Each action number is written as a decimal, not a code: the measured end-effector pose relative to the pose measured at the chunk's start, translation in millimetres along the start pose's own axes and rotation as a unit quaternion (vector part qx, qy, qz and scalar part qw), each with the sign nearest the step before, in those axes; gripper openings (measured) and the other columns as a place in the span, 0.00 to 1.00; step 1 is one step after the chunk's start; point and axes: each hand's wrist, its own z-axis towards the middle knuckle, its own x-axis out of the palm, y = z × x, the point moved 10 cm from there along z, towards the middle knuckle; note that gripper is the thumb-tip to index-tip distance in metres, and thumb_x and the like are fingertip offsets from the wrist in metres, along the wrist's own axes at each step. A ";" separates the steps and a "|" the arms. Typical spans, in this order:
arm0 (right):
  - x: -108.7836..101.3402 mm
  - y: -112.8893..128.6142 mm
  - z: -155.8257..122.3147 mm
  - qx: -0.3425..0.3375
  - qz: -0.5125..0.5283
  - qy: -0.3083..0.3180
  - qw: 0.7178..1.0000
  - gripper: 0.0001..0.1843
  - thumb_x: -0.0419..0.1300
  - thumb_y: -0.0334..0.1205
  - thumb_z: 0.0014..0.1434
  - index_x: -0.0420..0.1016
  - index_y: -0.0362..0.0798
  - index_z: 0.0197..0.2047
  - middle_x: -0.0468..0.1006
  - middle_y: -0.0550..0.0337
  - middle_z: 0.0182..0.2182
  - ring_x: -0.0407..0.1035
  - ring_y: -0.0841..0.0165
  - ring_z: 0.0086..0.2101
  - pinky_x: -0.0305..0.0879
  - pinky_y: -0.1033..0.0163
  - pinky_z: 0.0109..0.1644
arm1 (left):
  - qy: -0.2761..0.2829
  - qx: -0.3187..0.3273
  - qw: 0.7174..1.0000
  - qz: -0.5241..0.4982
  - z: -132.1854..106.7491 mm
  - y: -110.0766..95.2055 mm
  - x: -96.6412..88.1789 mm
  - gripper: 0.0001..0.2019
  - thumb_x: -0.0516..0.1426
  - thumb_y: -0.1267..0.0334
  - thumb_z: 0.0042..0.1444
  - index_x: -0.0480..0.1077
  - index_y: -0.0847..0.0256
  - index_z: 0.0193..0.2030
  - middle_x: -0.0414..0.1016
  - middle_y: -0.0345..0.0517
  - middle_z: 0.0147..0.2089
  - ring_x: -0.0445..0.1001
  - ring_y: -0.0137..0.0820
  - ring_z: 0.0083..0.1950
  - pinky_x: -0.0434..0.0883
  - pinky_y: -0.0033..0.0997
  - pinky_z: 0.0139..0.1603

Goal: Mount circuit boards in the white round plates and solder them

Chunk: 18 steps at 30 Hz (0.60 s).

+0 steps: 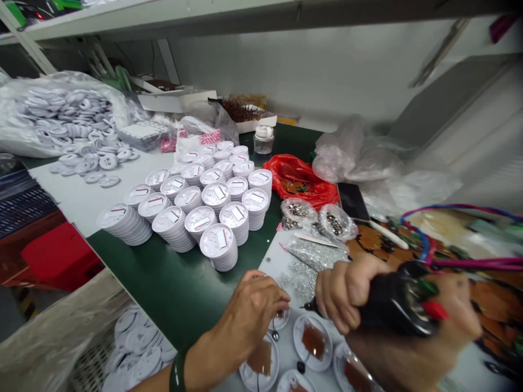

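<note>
My right hand (pixel 359 294) is wrapped round a black electric screwdriver (pixel 402 299) with a red and a green part on its end. Its tip (pixel 309 306) points left, close to my left hand (pixel 255 302). The left fingers are pinched together over a white round case (pixel 281 320), and what they hold is hidden. Several more white round cases lie below, among them one with a brown circuit board (pixel 314 342) and another with a brown board (pixel 261 358). Small dark round parts on wires (pixel 301 367) hang at their rims.
Stacks of white round housings (pixel 218 242) stand on the green mat (pixel 163 277). Loose screws (pixel 300 275) lie by two small bags of metal parts (pixel 337 222). A red bag (pixel 302 179), brown boards (pixel 373 239) and coloured cables (pixel 425 239) are right. White discs (pixel 139 340) fill a basket lower left.
</note>
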 end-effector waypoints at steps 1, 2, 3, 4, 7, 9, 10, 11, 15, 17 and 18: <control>1.2 -1.4 -2.0 0.005 0.007 0.004 1.000 0.37 0.49 0.71 0.62 0.79 0.48 0.24 0.66 0.60 0.14 0.62 0.68 0.16 0.61 0.63 0.21 | -0.003 -0.002 1.000 -0.002 -2.6 -0.1 -0.7 0.07 0.60 0.73 0.66 0.75 0.60 0.36 0.81 0.37 0.37 0.78 0.29 0.39 0.63 0.36 0.56; 3.2 -3.3 -4.1 0.011 0.015 0.011 1.000 0.37 0.48 0.71 0.63 0.79 0.48 0.25 0.67 0.60 0.14 0.62 0.68 0.16 0.62 0.62 0.21 | -0.005 -0.008 1.000 -0.003 -5.1 0.2 -0.6 0.06 0.62 0.73 0.65 0.75 0.60 0.36 0.81 0.36 0.36 0.78 0.28 0.38 0.62 0.37 0.57; 5.6 -5.5 -6.1 0.016 0.024 0.017 0.999 0.38 0.47 0.71 0.63 0.79 0.49 0.25 0.67 0.60 0.15 0.62 0.68 0.17 0.62 0.62 0.21 | -0.007 -0.013 1.000 -0.005 -7.2 0.6 0.3 0.06 0.63 0.72 0.64 0.74 0.60 0.35 0.80 0.35 0.35 0.77 0.28 0.37 0.62 0.37 0.57; 8.3 -7.9 -7.9 0.022 0.031 0.023 0.999 0.38 0.47 0.71 0.64 0.79 0.49 0.25 0.68 0.59 0.15 0.62 0.68 0.16 0.63 0.62 0.21 | -0.012 -0.017 1.000 -0.008 -8.9 0.4 1.1 0.07 0.65 0.73 0.62 0.74 0.61 0.34 0.79 0.34 0.34 0.77 0.28 0.37 0.62 0.37 0.57; 16.2 -13.9 -10.2 0.036 0.049 0.030 0.998 0.35 0.51 0.71 0.62 0.80 0.49 0.25 0.67 0.60 0.14 0.61 0.67 0.16 0.63 0.62 0.18 | -0.020 -0.024 0.999 -0.017 -11.1 -1.1 3.5 0.09 0.67 0.73 0.58 0.72 0.61 0.32 0.79 0.34 0.32 0.77 0.28 0.35 0.63 0.38 0.56; 19.9 -15.6 -9.8 0.042 0.054 0.028 0.997 0.34 0.54 0.70 0.60 0.79 0.48 0.24 0.67 0.60 0.14 0.61 0.67 0.15 0.62 0.62 0.17 | -0.015 -0.025 0.999 -0.024 -12.1 -2.4 4.5 0.09 0.67 0.72 0.59 0.73 0.60 0.31 0.80 0.34 0.32 0.78 0.29 0.35 0.63 0.39 0.57; 21.0 -15.8 -9.4 0.044 0.054 0.026 0.997 0.34 0.55 0.70 0.60 0.79 0.48 0.24 0.67 0.60 0.13 0.61 0.67 0.15 0.62 0.62 0.17 | -0.007 -0.025 0.999 -0.030 -12.9 -2.9 5.4 0.08 0.66 0.72 0.60 0.74 0.60 0.31 0.81 0.35 0.33 0.78 0.29 0.36 0.63 0.39 0.58; 21.7 -15.6 -8.9 0.045 0.054 0.024 0.997 0.33 0.55 0.70 0.60 0.79 0.48 0.24 0.67 0.60 0.13 0.61 0.67 0.15 0.62 0.62 0.17 | 0.002 -0.024 0.999 -0.037 -14.2 -3.5 6.4 0.07 0.64 0.71 0.62 0.75 0.59 0.33 0.82 0.35 0.34 0.78 0.29 0.37 0.63 0.39 0.59; 21.3 -13.9 -7.8 0.039 0.049 0.012 0.998 0.32 0.55 0.68 0.60 0.78 0.48 0.22 0.67 0.60 0.13 0.61 0.68 0.14 0.63 0.62 0.17 | 0.022 -0.023 0.997 -0.064 -20.7 -4.1 8.7 0.09 0.58 0.73 0.67 0.77 0.58 0.38 0.83 0.37 0.40 0.80 0.30 0.42 0.61 0.39 0.64; 22.0 -14.7 -8.1 0.038 0.048 0.012 0.998 0.32 0.56 0.67 0.60 0.78 0.48 0.22 0.67 0.60 0.13 0.61 0.68 0.14 0.62 0.62 0.17 | 0.018 -0.018 0.997 -0.072 -22.9 -4.1 8.9 0.09 0.58 0.74 0.67 0.77 0.59 0.38 0.83 0.37 0.40 0.80 0.30 0.43 0.61 0.38 0.64; 22.4 -14.9 -8.3 0.038 0.048 0.011 0.998 0.32 0.55 0.67 0.60 0.78 0.48 0.23 0.67 0.60 0.13 0.61 0.68 0.14 0.62 0.62 0.17 | 0.014 -0.018 0.997 -0.075 -23.7 -3.4 8.8 0.09 0.59 0.75 0.66 0.77 0.59 0.38 0.83 0.37 0.40 0.80 0.29 0.43 0.62 0.37 0.64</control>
